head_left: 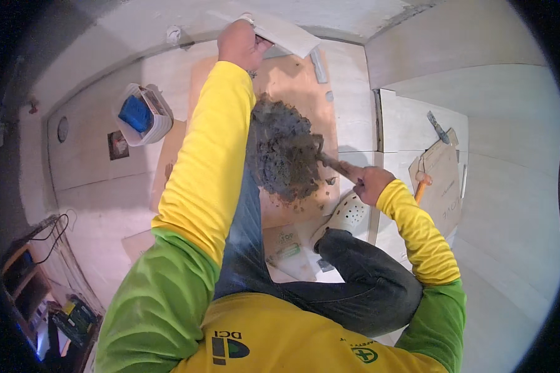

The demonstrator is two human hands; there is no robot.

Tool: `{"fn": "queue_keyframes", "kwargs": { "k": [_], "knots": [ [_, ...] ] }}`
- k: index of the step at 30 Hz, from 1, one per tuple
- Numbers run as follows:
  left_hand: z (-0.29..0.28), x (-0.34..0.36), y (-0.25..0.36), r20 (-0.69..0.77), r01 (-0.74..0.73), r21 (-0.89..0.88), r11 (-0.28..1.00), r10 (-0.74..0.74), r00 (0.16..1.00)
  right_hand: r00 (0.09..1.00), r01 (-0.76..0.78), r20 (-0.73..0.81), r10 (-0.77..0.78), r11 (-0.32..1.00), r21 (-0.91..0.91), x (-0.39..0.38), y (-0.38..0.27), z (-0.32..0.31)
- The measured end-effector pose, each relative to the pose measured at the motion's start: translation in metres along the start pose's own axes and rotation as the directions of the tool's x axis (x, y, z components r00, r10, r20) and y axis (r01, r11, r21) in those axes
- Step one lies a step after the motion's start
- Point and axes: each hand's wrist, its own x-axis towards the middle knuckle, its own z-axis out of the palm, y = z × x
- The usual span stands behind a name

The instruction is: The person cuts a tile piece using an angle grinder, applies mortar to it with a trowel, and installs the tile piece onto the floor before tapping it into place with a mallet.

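Note:
My left hand (239, 46) reaches to the far edge and grips a pale, flat tile piece (287, 34), which is tilted above the far end of a tan board (323, 118). A heap of dark grey, lumpy wet mortar (279, 149) lies on that board. In my right hand (376, 184) is the handle of a trowel (333, 163). Its head touches the right side of the heap, and mortar partly covers it. My left fingertips are mostly hidden behind the tile piece.
At left stands a white plastic tub (163, 118) holding a blue item (135, 113), beside a square floor opening (118, 145). Cardboard (447, 193), an orange-handled hammer (422, 181) and a scraper-like tool (438, 128) lie at right. My white clog (347, 214) is close to the board.

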Motion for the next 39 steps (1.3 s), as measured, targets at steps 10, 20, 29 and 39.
{"fn": "queue_keyframes", "kwargs": {
  "k": [10,20,29,39],
  "knots": [
    [0.033,0.011,0.022,0.409,0.482,-0.873,0.067,-0.434,0.802,0.993,-0.088,0.079,0.084,0.995,0.054,0.029,-0.006,0.033],
    [-0.005,0.007,0.052,0.330,0.588,-0.727,0.355,-0.571,0.752,0.950,-0.171,0.225,-0.214,0.244,0.955,-0.036,0.060,0.053],
    [-0.008,-0.002,0.030,0.334,0.621,-0.523,0.583,-0.530,0.779,0.957,-0.113,0.182,-0.225,0.287,0.951,-0.034,0.035,0.088],
    [-0.034,-0.034,0.033,0.287,0.641,-0.484,0.595,-0.584,0.759,0.881,-0.229,0.095,-0.464,-0.240,0.943,-0.055,0.049,0.077]
  ]
}}
